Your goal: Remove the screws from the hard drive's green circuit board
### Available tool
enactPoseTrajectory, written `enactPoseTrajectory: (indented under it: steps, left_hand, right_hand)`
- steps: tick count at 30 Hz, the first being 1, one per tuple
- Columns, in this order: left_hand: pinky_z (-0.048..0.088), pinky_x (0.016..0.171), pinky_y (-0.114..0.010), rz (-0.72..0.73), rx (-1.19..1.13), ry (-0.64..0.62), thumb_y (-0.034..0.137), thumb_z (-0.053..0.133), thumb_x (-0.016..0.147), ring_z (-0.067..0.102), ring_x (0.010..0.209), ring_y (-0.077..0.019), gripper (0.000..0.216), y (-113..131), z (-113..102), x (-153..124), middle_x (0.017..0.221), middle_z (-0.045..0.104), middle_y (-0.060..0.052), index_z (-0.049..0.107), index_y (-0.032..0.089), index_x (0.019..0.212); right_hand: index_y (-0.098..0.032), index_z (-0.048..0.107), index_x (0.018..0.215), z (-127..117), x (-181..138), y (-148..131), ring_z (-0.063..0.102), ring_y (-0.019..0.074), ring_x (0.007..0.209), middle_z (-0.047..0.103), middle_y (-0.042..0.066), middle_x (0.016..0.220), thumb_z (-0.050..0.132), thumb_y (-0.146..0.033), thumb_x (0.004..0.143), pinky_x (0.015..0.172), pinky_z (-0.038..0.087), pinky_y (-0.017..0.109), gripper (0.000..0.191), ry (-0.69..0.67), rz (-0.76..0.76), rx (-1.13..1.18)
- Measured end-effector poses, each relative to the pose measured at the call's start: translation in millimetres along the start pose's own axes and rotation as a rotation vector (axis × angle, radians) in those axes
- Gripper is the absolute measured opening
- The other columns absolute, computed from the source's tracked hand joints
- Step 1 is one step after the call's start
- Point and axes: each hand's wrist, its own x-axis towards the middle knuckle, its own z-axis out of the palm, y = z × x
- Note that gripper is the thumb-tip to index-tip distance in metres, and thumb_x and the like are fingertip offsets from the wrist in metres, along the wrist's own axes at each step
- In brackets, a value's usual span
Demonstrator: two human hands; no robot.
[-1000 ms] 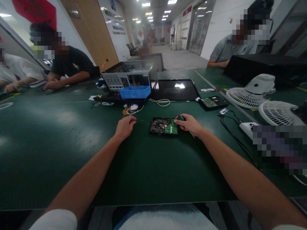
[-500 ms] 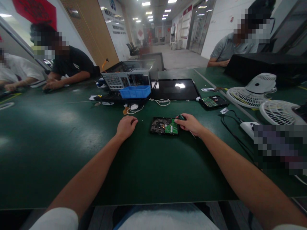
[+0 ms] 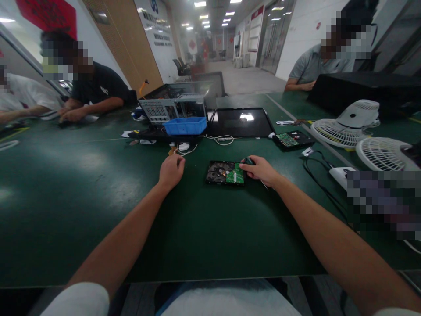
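A hard drive lies flat on the green table in front of me, its green circuit board facing up on the right side. My right hand is at the drive's right edge, thumb against the board's corner. Closed in that hand is a screwdriver with a dark green handle; its thin shaft points down and back toward me. My left hand rests on the table left of the drive, apart from it, fingers curled together. Whatever those fingers may hold is hidden. Just beyond them lie a small orange-brown piece and a white cable.
A blue bin stands before an opened computer case. Right of it are a black panel and another circuit-board device. White fans and a power strip lie at right. Other people sit around the table.
My left hand has shifted slightly forward and left, toward the orange-brown piece. The right hand, screwdriver and hard drive stay in place.
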Motion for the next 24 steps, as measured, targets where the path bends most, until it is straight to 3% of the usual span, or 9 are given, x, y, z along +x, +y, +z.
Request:
enactPoseTrajectory:
  steps: [6, 15, 24]
  left_hand:
    - [0.053, 0.084, -0.036, -0.102, -0.096, 0.008, 0.031, 0.058, 0.094, 0.07, 0.085, -0.0238, 0.011, -6.8, -5.2, -3.4, 0.092, 0.073, -0.006, 0.063, 0.022, 0.098]
    - [0.052, 0.094, -0.042, 0.111, -0.043, -0.113, 0.024, 0.06, 0.093, 0.068, 0.099, -0.0284, 0.017, 17.3, 3.1, -1.3, 0.103, 0.075, -0.008, 0.07, 0.022, 0.106]
    - [0.046, 0.099, -0.046, 0.145, 0.095, -0.148, 0.031, 0.056, 0.098, 0.063, 0.111, -0.0324, 0.024, 18.0, 0.0, -2.4, 0.115, 0.075, -0.009, 0.075, 0.023, 0.111]
  right_hand:
    - [-0.016, 0.064, 0.106, -0.5, 1.1, 0.9, 0.044, 0.0064, 0.045, 0.05, -0.006, 0.054, 0.074, -0.023, 0.089, 0.039, 0.029, 0.014, 0.021, 0.003, 0.016, 0.004]
    - [-0.016, 0.064, 0.105, -1.2, 1.7, 2.3, 0.043, 0.0065, 0.044, 0.05, -0.006, 0.053, 0.076, -0.026, 0.088, 0.039, 0.028, 0.015, 0.023, -0.006, -0.003, 0.0]
    - [-0.017, 0.065, 0.103, -0.3, 0.2, 0.1, 0.044, 0.0066, 0.045, 0.051, -0.006, 0.055, 0.078, -0.027, 0.086, 0.04, 0.029, 0.015, 0.024, 0.001, -0.003, -0.006]
